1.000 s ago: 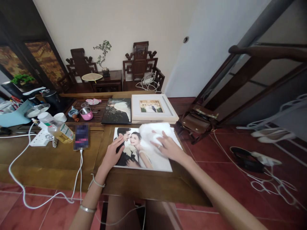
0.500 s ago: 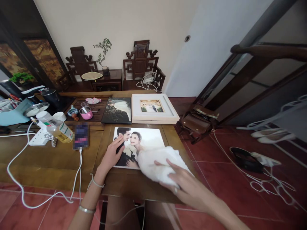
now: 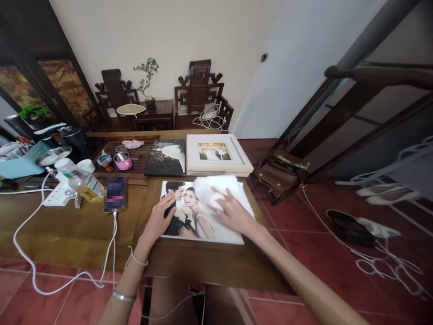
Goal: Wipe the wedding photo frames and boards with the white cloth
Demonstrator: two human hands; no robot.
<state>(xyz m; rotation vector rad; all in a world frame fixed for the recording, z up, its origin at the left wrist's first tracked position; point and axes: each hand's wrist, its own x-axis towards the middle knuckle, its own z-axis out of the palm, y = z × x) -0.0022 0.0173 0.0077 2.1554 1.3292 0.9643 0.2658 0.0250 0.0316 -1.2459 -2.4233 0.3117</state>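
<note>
A wedding photo panel with a white edge lies flat near the table's front right corner. My left hand rests on its left side, fingers stretched out flat, holding nothing. On the panel's upper right part lies a bunched white cloth, and my right hand is pressed onto it with bent fingers gripping it. The cloth hides the panel's upper right corner. The bride's dress at the lower right is uncovered.
Behind the panel lie a dark photo panel and a pale framed photo. To the left are a charging phone, a tilted bottle, a power strip and a pink cup. A brown bag hangs beyond the table's right edge.
My right hand has pushed the white cloth away from me, from the panel's lower right up to its upper right. My left hand has stayed in place.
</note>
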